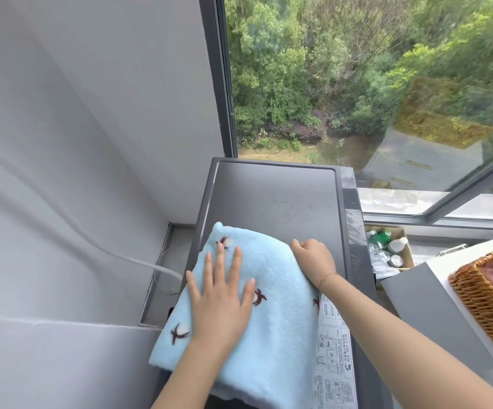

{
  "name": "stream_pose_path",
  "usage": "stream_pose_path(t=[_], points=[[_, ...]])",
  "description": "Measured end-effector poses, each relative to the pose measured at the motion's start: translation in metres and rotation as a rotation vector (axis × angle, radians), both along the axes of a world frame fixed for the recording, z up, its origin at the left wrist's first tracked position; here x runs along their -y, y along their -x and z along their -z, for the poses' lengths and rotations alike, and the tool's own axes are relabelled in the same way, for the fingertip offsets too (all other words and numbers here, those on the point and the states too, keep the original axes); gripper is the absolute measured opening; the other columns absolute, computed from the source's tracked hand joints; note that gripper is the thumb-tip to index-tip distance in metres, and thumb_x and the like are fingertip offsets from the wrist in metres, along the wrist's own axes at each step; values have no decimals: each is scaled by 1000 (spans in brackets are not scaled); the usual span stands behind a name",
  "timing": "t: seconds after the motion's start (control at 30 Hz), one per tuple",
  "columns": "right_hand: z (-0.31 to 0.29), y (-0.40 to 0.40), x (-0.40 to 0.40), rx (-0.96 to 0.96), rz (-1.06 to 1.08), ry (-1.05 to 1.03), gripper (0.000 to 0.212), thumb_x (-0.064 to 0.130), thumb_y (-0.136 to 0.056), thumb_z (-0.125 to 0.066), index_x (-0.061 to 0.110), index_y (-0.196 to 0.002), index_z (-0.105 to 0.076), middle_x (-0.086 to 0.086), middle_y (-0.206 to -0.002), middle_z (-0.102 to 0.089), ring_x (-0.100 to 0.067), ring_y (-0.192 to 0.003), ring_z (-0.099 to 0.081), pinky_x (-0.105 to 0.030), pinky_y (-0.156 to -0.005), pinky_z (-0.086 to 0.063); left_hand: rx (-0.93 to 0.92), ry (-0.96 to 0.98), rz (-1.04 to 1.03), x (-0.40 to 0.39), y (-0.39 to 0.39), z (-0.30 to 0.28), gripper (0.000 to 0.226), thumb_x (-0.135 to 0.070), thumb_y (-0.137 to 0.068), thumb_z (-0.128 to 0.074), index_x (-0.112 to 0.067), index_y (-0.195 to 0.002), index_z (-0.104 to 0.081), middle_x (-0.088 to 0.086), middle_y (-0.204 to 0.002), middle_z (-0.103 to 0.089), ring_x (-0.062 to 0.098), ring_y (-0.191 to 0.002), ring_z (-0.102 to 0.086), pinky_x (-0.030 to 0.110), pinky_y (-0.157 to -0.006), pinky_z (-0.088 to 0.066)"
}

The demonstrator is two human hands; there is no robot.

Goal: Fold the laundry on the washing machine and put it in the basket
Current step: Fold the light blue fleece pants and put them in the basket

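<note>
A gray washing machine (274,196) has a light blue towel (271,293) lying on its near part. A wicker basket (481,302) sits to the right. The left hand (221,299) presses flat on the towel, fingers spread. The right hand (313,258) pinches its far right edge.

A home laundry corner: washing machine (277,199) by a high window (357,84), wicker basket (487,293) alongside

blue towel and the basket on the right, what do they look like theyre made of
The blue towel looks like soft fleece or terry: a fuzzy, matte nap with dark printed shapes; the exact fibre cannot be told. The basket looks like woven wicker or rattan: brown strands interlaced in rows, with a slight sheen.
</note>
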State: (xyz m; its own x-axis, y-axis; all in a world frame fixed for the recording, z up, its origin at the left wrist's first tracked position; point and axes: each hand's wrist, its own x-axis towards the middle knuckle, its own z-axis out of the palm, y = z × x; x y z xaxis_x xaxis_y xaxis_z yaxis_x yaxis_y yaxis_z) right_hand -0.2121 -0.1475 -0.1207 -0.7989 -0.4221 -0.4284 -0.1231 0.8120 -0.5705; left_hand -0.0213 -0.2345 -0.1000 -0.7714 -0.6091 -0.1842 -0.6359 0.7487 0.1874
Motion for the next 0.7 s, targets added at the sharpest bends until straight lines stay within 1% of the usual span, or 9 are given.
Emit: stream_pose_path(t=[0.1, 0.23, 0.3, 0.37, 0.4, 0.47, 0.57, 0.63, 0.7], points=[[-1, -8, -14, 13, 87, 13, 42, 21, -89, -41, 18, -54, -18, 0, -54, -18, -18, -56, -18, -31, -51, -13, -2, 3, 49, 4, 8, 13, 62, -54, -99, -6, -26, -152, -20, 4, -159, -22, 25, -145, -23, 57, -113, -13], [-1, -25, -52, 20, 188, 43, 44, 22, -92, -39, 17, -53, -20, 1, -53, -22, -17, -53, -20, -31, -51, -14, -36, -48, 321, 30, 24, 10, 61, -61, -96, -9, -37, -151, -11, -9, -160, -4, 15, -148, -12, 51, -116, -5], [6, -38, -73, 67, 203, 67, 44, 22, -92, -42, 19, -54, -20, 3, -52, -21, -16, -53, -20, -31, -52, -13, -125, -50, 400, 43, 33, 7, 71, -71, -88, -17, -40, -150, -2, -15, -158, 6, 9, -148, -3, 44, -118, 7], [7, -40, -89, 201, 238, 127, 43, 18, -89, -49, 21, -53, -27, 4, -52, -23, -15, -55, -21, -31, -54, -14, -233, -14, 255, 46, 35, -2, 85, -71, -84, -36, -34, -152, 0, -12, -159, 6, 6, -147, 1, 40, -116, 15], [4, -35, -92, 270, 265, 179, 37, 15, -89, -52, 19, -54, -40, 1, -53, -31, -15, -54, -26, -30, -53, -19, -307, 2, 120, 45, 31, -8, 87, -61, -85, -50, -31, -153, -4, -10, -160, 0, 7, -147, -3, 43, -116, 12], [-9, -19, -88, 385, 301, 308, 16, 15, -91, -55, 6, -81, -65, -10, -71, -57, -17, -62, -48, -29, -56, -39, -439, -26, -178, 36, 14, -19, 83, -37, -84, -67, -24, -151, -22, -3, -159, -19, 14, -144, -22, 48, -116, -4], [-29, -3, -71, 415, 209, 402, 34, 39, -93, -54, 11, -108, -65, -6, -106, -66, -16, -90, -61, -37, -86, -48, -428, -168, -497, 16, -17, -19, 74, -36, -87, -64, -19, -149, -27, 2, -158, -20, 22, -144, -22, 50, -114, -7], [-35, -10, -61, 435, 71, 370, 45, 58, -86, -55, 24, -114, -60, 10, -111, -63, -6, -101, -59, -34, -92, -46, -361, -171, -572, 4, -33, -8, 81, -43, -88, -61, -20, -151, -17, 3, -160, -7, 23, -146, -12, 52, -114, -4], [-31, -26, -54, 500, 4, 339, 55, 69, -75, -62, 31, -114, -58, 12, -108, -67, -6, -99, -65, -32, -92, -48, -397, -316, -706, 1, -48, 7, 92, -52, -82, -65, -19, -152, -14, 8, -158, -15, 28, -143, -21, 52, -115, -17]])
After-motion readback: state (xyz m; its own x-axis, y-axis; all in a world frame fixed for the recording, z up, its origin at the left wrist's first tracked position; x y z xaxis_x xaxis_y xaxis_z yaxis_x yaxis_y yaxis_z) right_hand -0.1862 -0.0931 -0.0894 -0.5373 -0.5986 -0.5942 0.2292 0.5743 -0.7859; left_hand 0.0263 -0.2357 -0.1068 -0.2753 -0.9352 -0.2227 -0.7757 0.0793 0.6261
